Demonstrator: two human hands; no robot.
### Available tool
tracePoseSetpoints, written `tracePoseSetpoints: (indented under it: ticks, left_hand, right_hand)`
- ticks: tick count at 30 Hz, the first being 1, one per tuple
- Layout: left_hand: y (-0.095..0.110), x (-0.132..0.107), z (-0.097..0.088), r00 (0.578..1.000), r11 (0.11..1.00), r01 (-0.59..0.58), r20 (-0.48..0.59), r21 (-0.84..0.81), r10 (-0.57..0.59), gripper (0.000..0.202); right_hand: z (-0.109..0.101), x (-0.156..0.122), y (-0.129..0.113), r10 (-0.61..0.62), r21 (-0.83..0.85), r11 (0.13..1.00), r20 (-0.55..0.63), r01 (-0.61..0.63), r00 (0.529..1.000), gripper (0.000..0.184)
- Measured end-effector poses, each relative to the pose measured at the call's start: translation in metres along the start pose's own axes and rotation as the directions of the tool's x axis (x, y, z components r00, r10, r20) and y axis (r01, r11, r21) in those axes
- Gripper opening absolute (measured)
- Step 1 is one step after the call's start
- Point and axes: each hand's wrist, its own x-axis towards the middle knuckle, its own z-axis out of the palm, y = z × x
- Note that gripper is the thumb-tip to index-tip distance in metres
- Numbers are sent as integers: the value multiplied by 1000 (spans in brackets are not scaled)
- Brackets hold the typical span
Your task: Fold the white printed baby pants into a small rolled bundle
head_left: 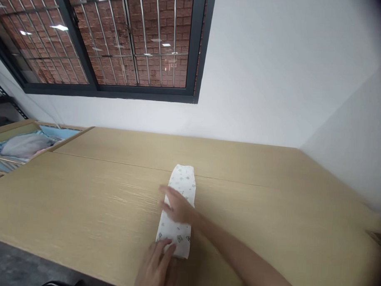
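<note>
A narrow strip of folded white cloth (183,180) with a small animal print lies lengthwise on the wooden tabletop. My right hand (178,206) reaches across its middle from the right, with the fingers spread past the cloth's left edge and slightly blurred. At the cloth's near end, my left hand (157,265) rests with fingers stretched over its lower left corner. Neither hand grips the cloth. The part of the cloth under the right hand and wrist is hidden.
The wide wooden tabletop (92,185) has a seam running across it. On the far left stands a wood-framed box (73,137) with bluish and white bedding (28,145) in it. Behind are a white wall (249,78) and a barred window (145,90).
</note>
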Motion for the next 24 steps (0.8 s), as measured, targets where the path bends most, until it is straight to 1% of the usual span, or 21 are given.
tracePoseSetpoints:
  ticks: [2, 4, 6, 8, 10, 13, 15, 19, 22, 24]
  left_hand:
    - [2, -11, 20, 996, 993, -89, 15, 81, 88, 43]
    - [1, -27, 44, 985, 966, -169, 43, 195, 164, 40]
    - [1, -43, 66, 979, 934, -204, 46, 294, 199, 35]
    - [2, -52, 78, 976, 912, -208, 9, 352, 219, 37]
    - [6, -51, 78, 974, 906, -206, -12, 370, 227, 47]
    - [13, -41, 67, 979, 908, -169, -44, 383, 201, 59]
    - [17, -34, 61, 982, 908, -131, -76, 397, 175, 59]
    - [20, -29, 57, 978, 904, -132, -94, 407, 185, 54]
    - [22, -29, 56, 980, 918, -102, -117, 384, 158, 52]
    - [23, -28, 55, 982, 920, -88, -120, 381, 144, 51]
  right_hand:
    - [3, -39, -24, -114, 62, 992, 130, 106, 985, 55]
    - [5, -66, -39, -197, 108, 979, 247, 175, 949, 57]
    - [6, -80, -42, -243, 106, 970, 325, 220, 914, 55]
    - [7, -81, -33, -262, 53, 964, 360, 261, 896, 53]
    - [7, -75, -16, -253, -41, 957, 362, 286, 897, 51]
    - [7, -56, 20, -209, -206, 936, 333, 287, 920, 54]
    - [5, -40, 45, -167, -303, 917, 301, 260, 939, 59]
    - [-2, -1, 91, -54, -448, 880, 236, 157, 970, 63]
    - [-11, 26, 120, 27, -500, 863, 191, 74, 981, 63]
    - [-16, 39, 136, 55, -512, 858, 160, 36, 986, 63]
